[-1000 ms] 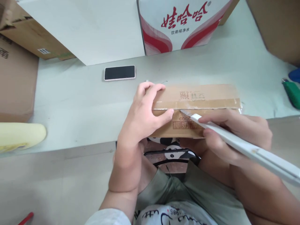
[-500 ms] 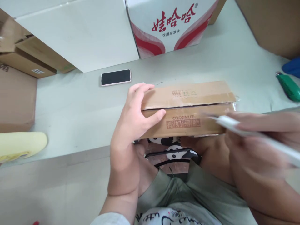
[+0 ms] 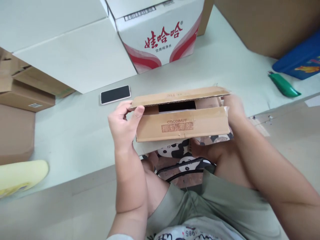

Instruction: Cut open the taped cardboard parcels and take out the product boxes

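A brown cardboard box [image 3: 205, 124] printed "COCONUT" sits at the table's front edge. Its top flap [image 3: 180, 95] is raised, and a dark gap shows underneath. At the left end, my left hand [image 3: 126, 120] pinches the flap's corner between thumb and fingers. My right hand [image 3: 233, 106] is closed at the right end of the flap; it is blurred and its fingertips are mostly hidden. Clear tape hangs loose near the box's right corner. The white pen-like tool is out of sight.
Behind the box lie a phone [image 3: 115, 95] and a white-and-red carton [image 3: 160, 43]. To the right are a green-handled tool [image 3: 285, 85] and a blue container [image 3: 300, 60]. Brown boxes [image 3: 17, 130] and a pale yellow object [image 3: 25, 175] are at the left.
The box's top flap has lifted, opening a gap. My right hand has moved to the box's right end, and the white tool it held no longer shows. My left hand has shifted to the flap's corner.
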Tool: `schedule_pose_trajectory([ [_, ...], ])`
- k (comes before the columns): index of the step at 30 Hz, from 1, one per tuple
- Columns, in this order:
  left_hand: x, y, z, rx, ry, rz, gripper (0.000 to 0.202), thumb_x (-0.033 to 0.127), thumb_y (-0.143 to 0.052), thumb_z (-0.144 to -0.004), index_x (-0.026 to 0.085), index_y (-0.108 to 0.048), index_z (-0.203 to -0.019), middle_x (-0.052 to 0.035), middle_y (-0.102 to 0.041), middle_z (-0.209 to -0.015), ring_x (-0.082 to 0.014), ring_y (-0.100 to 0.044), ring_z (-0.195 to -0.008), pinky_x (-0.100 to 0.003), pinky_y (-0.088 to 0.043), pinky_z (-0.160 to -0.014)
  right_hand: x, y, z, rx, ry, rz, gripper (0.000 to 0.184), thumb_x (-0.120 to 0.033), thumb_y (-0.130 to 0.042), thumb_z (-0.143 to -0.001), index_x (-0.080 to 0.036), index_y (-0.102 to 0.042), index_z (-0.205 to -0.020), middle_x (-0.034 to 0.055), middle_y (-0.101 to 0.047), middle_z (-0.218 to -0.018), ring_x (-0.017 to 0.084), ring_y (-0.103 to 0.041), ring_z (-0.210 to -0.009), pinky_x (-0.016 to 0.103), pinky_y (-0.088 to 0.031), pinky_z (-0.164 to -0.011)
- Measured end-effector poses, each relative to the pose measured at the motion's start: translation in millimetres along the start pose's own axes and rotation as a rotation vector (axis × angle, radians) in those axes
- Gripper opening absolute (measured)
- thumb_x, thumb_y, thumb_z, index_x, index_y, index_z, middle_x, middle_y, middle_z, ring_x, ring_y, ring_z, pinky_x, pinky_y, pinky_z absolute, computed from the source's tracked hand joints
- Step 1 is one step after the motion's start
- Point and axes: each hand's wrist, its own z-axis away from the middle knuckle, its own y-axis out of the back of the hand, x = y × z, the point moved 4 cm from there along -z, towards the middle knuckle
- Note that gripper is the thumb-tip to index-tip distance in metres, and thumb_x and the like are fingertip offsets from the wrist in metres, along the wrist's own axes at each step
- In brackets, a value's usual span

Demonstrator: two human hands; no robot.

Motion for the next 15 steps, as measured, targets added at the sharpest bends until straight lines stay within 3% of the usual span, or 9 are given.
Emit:
schedule_pose_trajectory([
  [1, -3.8, -2.6, -0.5, -0.027, -0.037, 0.027, 0.057, 0.079, -0.066, -0.088, 0.024, -0.068, -0.078, -0.0053, -0.072, -0.107, -0.0237, -0.069, -0.109, -0.041, -0.058, -0.101, -7.2, 6.3, 6.1, 0.048, 0.005, -0.009, 0.011, -0.014, -0.072, -0.073, -0.02, -0.064, -0.075, -0.0008, -0.059, -0.065, 0.01, -0.047, -0.059, 0.027, -0.032, -0.059],
  [3, -13.7, -9.1, -0.4, -0.126, -0.066, 0.067, 0.062, 0.081, -0.051, -0.095, 0.024, -0.075, -0.088, -0.0072, -0.066, -0.139, -0.0289, -0.061, -0.138, -0.046, -0.05, -0.12, -27.2, 19.7, 22.5, 0.122, 0.08, -0.082, 0.009, -0.015, -0.065, -0.08, -0.022, -0.062, -0.075, 0.0002, -0.06, -0.067, 0.011, -0.051, -0.061, 0.027, -0.035, -0.059],
  [5, -22.9, -15.7, 1.3, -0.227, -0.041, 0.104, 0.073, 0.088, -0.04, -0.093, 0.025, -0.077, -0.093, -0.0057, -0.054, -0.157, -0.0327, -0.05, -0.152, -0.047, -0.048, -0.125, -50.5, 29.4, 39.8, 0.124, 0.265, -0.218, 0.015, -0.019, -0.063, -0.088, -0.023, -0.064, -0.074, 0.0008, -0.062, -0.068, 0.012, -0.053, -0.062, 0.027, -0.039, -0.06],
  [7, -25.9, -20.2, 3.1, -0.259, -0.02, 0.162, 0.079, 0.094, -0.036, -0.087, 0.027, -0.077, -0.093, -0.0026, -0.047, -0.162, -0.0344, -0.043, -0.157, -0.047, -0.048, -0.127, -67.4, 33.4, 52.5, 0.058, 0.433, -0.321, 0.017, -0.03, -0.07, -0.092, -0.025, -0.069, -0.076, 0.0013, -0.061, -0.069, 0.013, -0.055, -0.063, 0.028, -0.041, -0.06],
  [9, -21.1, -22.8, 4.1, -0.215, -0.05, 0.225, 0.081, 0.095, -0.031, -0.086, 0.028, -0.077, -0.086, 0.0011, -0.048, -0.16, -0.0353, -0.041, -0.158, -0.05, -0.046, -0.128, -74.4, 33.5, 57.5, -0.029, 0.504, -0.319, 0.028, -0.053, -0.073, -0.094, -0.027, -0.076, -0.084, 0.0046, -0.063, -0.077, 0.016, -0.06, -0.07, 0.032, -0.044, -0.063],
  [11, -13.7, -21.1, 4.1, -0.059, -0.086, 0.258, 0.083, 0.091, -0.022, -0.091, 0.027, -0.073, -0.076, -0.0012, -0.054, -0.147, -0.0339, -0.048, -0.15, -0.054, -0.048, -0.125, -77.5, 33.9, 58.6, -0.11, 0.582, -0.257, 0.049, -0.075, -0.067, -0.091, -0.028, -0.08, -0.099, 0.0097, -0.07, -0.093, 0.023, -0.066, -0.086, 0.039, -0.049, -0.073],
  [13, -8.8, -14.3, 4.8, 0.175, -0.085, 0.249, 0.077, 0.089, -0.025, -0.092, 0.026, -0.064, -0.07, -0.0069, -0.061, -0.118, -0.03, -0.063, -0.126, -0.057, -0.055, -0.114, -81.4, 37.1, 60.2, -0.169, 0.682, -0.184, 0.057, -0.079, -0.063, -0.09, -0.03, -0.077, -0.116, 0.012, -0.074, -0.109, 0.028, -0.068, -0.101, 0.045, -0.049, -0.086],
  [15, -6.2, -9.5, 5.4, 0.252, -0.048, 0.226, 0.062, 0.085, -0.044, -0.089, 0.028, -0.056, -0.068, -0.0063, -0.059, -0.087, -0.0269, -0.068, -0.096, -0.057, -0.06, -0.102, -86.7, 41.9, 63.2, -0.209, 0.74, -0.098, 0.054, -0.073, -0.067, -0.092, -0.031, -0.073, -0.125, 0.0111, -0.075, -0.118, 0.029, -0.068, -0.106, 0.046, -0.047, -0.09],
])
